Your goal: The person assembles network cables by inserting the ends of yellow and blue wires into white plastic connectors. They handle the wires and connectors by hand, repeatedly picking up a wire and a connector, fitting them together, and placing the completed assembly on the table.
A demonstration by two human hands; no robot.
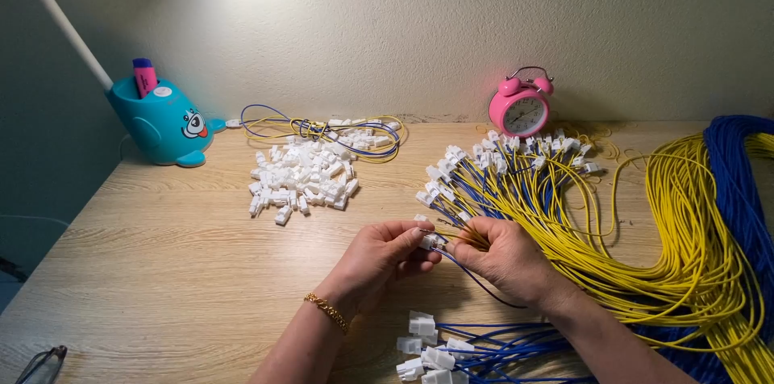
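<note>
White plug (428, 241) pinched in the left hand (380, 256) – blue wire (476, 277) and yellow wire (461, 236) gripped by the right hand (504, 256). Both hands close together above the wooden counter (161, 255). More white plugs (300, 178) piled behind.

Yellow/blue wires (645, 223), white connectors (300, 178) (pink clock (520, 110))

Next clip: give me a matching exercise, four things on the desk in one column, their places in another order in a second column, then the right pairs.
Things:
1. pink alarm clock
2. loose pile of white connectors
3. whale-shaped lamp base
4. blue and yellow wire bundle

Places:
A. far left, against the wall
B. along the right edge of the desk
C. at the back, right of centre
D. left of centre, behind the left hand

Pairs: 1-C, 2-D, 3-A, 4-B
</note>
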